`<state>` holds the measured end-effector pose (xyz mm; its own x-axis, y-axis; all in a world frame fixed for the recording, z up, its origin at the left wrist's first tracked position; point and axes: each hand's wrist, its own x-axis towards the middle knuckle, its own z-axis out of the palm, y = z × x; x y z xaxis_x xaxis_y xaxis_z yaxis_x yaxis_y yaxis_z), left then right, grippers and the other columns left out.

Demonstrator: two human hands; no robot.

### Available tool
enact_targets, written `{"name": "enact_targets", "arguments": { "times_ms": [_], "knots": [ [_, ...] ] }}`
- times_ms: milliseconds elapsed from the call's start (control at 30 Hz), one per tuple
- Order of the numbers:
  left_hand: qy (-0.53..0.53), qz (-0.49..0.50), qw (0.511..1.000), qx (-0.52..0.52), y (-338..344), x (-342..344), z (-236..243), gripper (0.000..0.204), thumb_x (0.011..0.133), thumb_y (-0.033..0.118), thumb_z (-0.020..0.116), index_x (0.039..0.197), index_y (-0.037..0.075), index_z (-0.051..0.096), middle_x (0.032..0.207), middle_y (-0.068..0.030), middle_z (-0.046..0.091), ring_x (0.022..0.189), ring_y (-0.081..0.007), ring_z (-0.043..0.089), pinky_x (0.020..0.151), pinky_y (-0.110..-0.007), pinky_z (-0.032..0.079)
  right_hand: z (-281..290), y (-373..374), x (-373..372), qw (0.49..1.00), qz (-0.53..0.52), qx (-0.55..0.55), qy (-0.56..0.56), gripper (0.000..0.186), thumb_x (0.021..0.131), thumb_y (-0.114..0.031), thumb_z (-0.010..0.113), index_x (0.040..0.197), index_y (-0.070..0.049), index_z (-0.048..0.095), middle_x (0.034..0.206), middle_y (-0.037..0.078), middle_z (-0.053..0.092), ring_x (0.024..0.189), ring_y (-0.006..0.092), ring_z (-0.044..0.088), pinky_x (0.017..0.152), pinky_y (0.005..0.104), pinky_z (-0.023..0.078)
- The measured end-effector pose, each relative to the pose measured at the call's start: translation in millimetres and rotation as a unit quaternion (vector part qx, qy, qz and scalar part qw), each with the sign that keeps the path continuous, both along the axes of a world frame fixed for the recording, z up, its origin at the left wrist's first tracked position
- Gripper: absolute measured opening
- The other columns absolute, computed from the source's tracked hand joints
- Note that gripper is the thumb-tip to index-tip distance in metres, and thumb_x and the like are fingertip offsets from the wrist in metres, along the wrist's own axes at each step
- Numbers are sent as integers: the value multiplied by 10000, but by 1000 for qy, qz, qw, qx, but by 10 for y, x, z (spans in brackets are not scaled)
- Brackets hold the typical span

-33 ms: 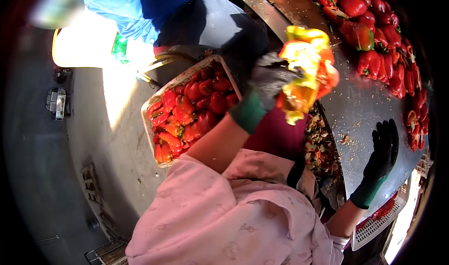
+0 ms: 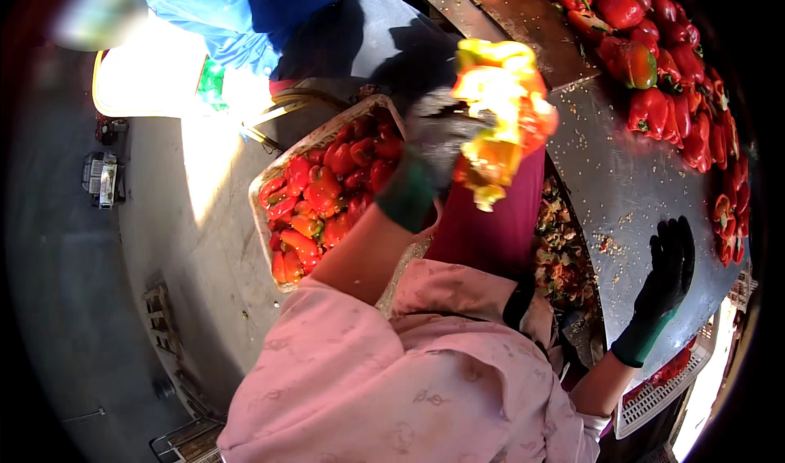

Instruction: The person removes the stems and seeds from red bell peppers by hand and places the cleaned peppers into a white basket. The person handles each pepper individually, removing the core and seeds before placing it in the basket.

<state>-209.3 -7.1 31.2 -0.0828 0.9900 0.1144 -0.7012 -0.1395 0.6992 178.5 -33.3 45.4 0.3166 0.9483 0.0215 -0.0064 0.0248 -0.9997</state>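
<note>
My left hand, in a dark glove with a green cuff, grips cored bell peppers in the air. They are yellow, orange and red, and glare from the sun hides how many there are. Below them is a dark red trouser leg. To the left stands a pale crate of red bell peppers, partly behind my left forearm. My right hand, gloved in black and green, is open with fingers stretched out, over or on the metal table. Nothing is in it.
Red bell peppers are heaped along the table's far right side. Seeds lie scattered on the metal. Pepper scraps fill a gap beside the table edge. A white plastic crate stands lower right. A person in blue is at the top left.
My left hand has moved left with the bell peppers, toward the crate side and away from the table. My right hand has hardly moved.
</note>
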Motion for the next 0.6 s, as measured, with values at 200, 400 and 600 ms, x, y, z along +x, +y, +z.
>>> {"name": "enact_targets", "arguments": {
  "times_ms": [200, 400, 600],
  "knots": [
    [723, 345, 580, -147, -799, -1833, -229, 365, 769, 138, 723, 1125, 72, 668, 1067, -132, 673, 930, -266, 670, 815, -413, 560, -484, -292, 321, 997, -48, -65, 4, 372, 1020, -237, 518, 1333, -43, 574, 1252, 119, 639, 1123, 232, 629, 963, 373, 493],
    [943, 15, 310, -119, -1142, -1937, -938, 630, 713, 251, 775, 1290, 94, 576, 1260, -224, 570, 1113, -390, 596, 875, -472, 534, -661, -411, 669, 991, -130, -13, -31, 336, 1021, -208, 522, 1303, -38, 593, 1191, 103, 667, 1038, 214, 659, 917, 375, 527],
    [838, -157, 466, -237, -520, -1287, 212, 474, 820, 292, 771, 1206, 43, 655, 1104, -206, 688, 977, -297, 685, 846, -373, 534, -455, -114, 926, 982, -184, 40, -28, 363, 985, -170, 574, 1308, -5, 588, 1250, 116, 646, 1152, 210, 610, 1017, 377, 466]
  ]
}}
